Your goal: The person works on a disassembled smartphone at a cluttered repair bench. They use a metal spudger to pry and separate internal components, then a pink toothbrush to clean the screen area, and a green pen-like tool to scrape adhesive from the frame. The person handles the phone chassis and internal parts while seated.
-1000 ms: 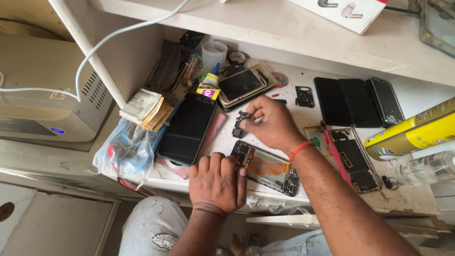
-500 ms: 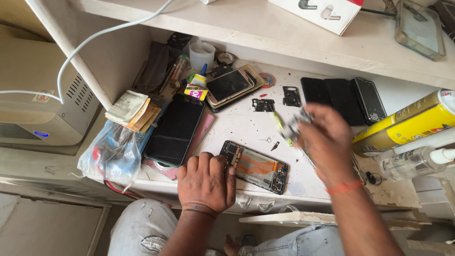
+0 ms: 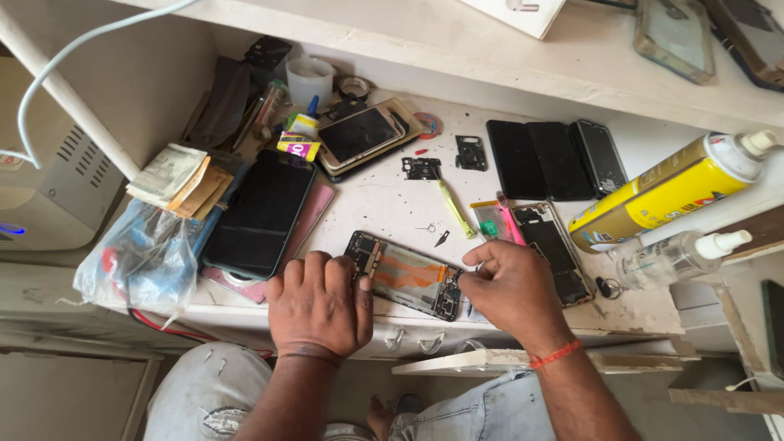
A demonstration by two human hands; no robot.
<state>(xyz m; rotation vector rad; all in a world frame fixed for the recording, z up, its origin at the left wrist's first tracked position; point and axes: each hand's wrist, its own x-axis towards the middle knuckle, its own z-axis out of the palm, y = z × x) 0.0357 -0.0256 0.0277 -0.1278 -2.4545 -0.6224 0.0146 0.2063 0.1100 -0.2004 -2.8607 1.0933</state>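
Observation:
An opened phone (image 3: 404, 273) with its back off and an orange inner panel lies near the bench's front edge. My left hand (image 3: 318, 304) rests curled over its left end and holds it down. My right hand (image 3: 510, 290) is at its right end, thumb and fingers pinched together. A thin dark tool tip (image 3: 469, 309) shows just under those fingers. A yellow-green screwdriver (image 3: 454, 209) lies loose on the bench behind the phone, beside a small black part (image 3: 421, 168).
A large dark phone (image 3: 261, 212) lies at the left, next to a plastic bag (image 3: 139, 257) and folded notes (image 3: 171, 173). Three black phones (image 3: 559, 157) and another opened phone (image 3: 554, 249) sit at the right. A yellow spray can (image 3: 670, 192) and a clear bottle (image 3: 674, 257) lie there too.
My right hand went from the small part at the back, swung out to the right, and came down to the opened phone's right end. My left hand stayed on the phone.

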